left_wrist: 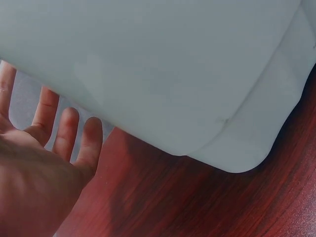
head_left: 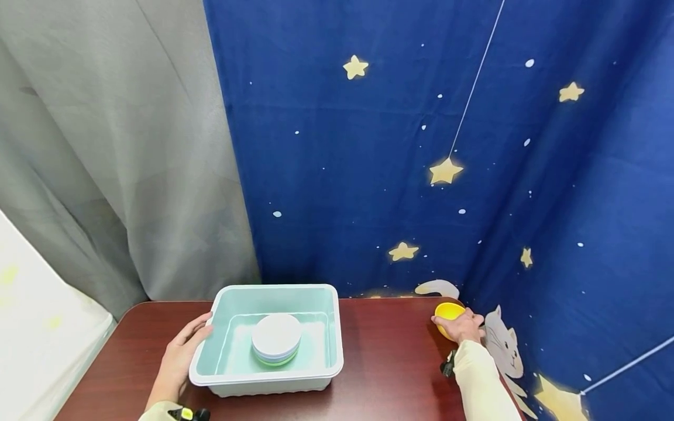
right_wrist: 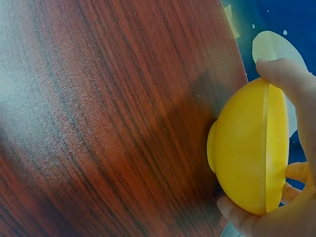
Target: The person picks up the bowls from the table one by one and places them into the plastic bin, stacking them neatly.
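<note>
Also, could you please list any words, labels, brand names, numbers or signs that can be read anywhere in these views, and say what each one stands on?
None: no view shows any readable text.
The yellow bowl gripped by the right hand is plain.
The pale green tub touched by the left hand bears no label; nor do the stacked plates inside it.
The blue curtain carries only pictures: stars and a cat.

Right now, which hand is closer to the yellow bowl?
Right. The right hand grips the yellow bowl by its rim. The left hand is far across the table, resting against the green tub.
</note>
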A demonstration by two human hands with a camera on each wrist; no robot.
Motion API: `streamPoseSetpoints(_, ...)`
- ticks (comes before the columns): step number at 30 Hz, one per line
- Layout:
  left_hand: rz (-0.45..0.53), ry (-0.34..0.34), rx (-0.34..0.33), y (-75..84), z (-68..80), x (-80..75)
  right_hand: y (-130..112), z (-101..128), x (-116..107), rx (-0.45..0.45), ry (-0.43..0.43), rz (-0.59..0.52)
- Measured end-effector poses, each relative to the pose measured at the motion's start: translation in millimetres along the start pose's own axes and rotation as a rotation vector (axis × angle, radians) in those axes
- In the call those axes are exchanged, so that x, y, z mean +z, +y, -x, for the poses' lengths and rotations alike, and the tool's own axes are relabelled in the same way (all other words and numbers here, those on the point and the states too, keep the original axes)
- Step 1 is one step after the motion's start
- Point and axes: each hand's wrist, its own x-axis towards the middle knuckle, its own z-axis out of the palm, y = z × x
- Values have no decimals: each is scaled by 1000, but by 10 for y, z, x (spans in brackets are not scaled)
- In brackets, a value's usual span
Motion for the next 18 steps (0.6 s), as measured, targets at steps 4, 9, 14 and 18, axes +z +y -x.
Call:
streamPoseSetpoints(4, 17, -12, -2, 8, 3, -6, -18, 8, -19, -10, -4, 1)
streamPoseSetpoints(9, 2, -10, -6, 12, 13, -2, -3, 29, -28, -45, 8, -19)
streamPoseSetpoints(14, -11, -3, -4, -7, 12, -4, -33, 57, -72, -83, 1, -5)
streamPoseSetpoints(18, 25, -8, 1, -23, 5, -10, -113, 95, -152, -107, 5, -2)
